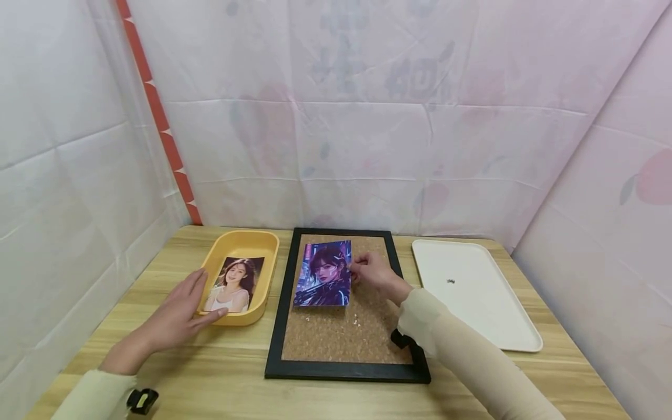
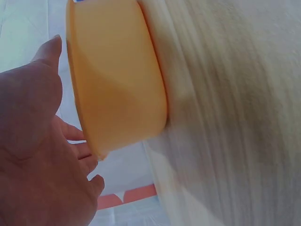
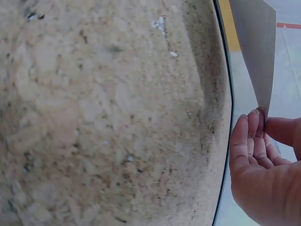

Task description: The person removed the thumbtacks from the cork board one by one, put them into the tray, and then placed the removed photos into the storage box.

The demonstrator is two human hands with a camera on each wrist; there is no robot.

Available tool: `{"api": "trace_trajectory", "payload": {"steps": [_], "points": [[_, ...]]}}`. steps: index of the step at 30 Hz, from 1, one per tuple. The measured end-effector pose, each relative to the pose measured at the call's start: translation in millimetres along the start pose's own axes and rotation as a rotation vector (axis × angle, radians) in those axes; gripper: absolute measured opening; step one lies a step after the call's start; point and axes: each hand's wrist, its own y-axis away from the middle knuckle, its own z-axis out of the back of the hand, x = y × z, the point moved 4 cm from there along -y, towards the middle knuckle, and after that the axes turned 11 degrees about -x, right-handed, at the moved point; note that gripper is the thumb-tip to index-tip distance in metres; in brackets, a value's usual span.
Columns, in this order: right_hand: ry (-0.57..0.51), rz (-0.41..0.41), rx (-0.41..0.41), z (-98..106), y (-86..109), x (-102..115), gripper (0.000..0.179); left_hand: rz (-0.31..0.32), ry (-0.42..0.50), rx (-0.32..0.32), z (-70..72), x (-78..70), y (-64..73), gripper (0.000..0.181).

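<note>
My right hand (image 1: 375, 271) pinches the right edge of a purple-and-blue picture card (image 1: 324, 274) between thumb and fingers. The card shows a dark-haired figure and is held over a black-framed cork board (image 1: 341, 341). In the right wrist view, the card's plain back (image 3: 258, 47) rises from the fingertips, clear of the cork. At the left, my left hand (image 1: 175, 309) rests at the rim of a yellow tray (image 1: 270, 256), thumb apart from the loosely extended fingers. A photo card (image 1: 236, 286) of a smiling person lies in that tray.
To the board's right lies a white tray (image 1: 488, 297) with a small dark cluster (image 1: 450, 281) on it. Small white bits (image 1: 357, 319) show on the cork. Everything stands on a wood-grain table (image 1: 226, 373), with pale fabric hangings (image 1: 357, 146) behind and beside it.
</note>
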Motion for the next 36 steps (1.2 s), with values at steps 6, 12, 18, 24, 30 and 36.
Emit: {"api": "trace_trajectory", "payload": {"steps": [6, 12, 18, 24, 30, 36], "points": [[-0.010, 0.034, -0.006, 5.8, 0.4, 10.2, 0.020, 0.034, 0.009, 0.022, -4.0, 4.9, 0.8, 0.105], [-0.032, 0.077, 0.014, 5.7, 1.9, 25.6, 0.021, 0.058, 0.013, 0.050, -6.7, 8.5, 0.5, 0.107], [-0.042, 0.088, 0.001, 4.2, 1.8, 41.7, 0.020, 0.059, 0.028, 0.064, -7.2, 11.1, -1.1, 0.107], [-0.063, 0.101, 0.025, -3.9, 0.7, 54.4, 0.021, 0.060, 0.019, 0.066, -6.9, 16.4, 2.3, 0.107], [-0.076, 0.102, 0.031, -12.1, -2.3, 67.9, 0.020, 0.045, -0.010, 0.078, -5.7, 17.9, 2.1, 0.107], [-0.099, 0.096, 0.051, -22.3, -4.5, 79.6, 0.019, 0.024, -0.047, 0.079, -6.3, 17.4, 0.0, 0.107]]}}
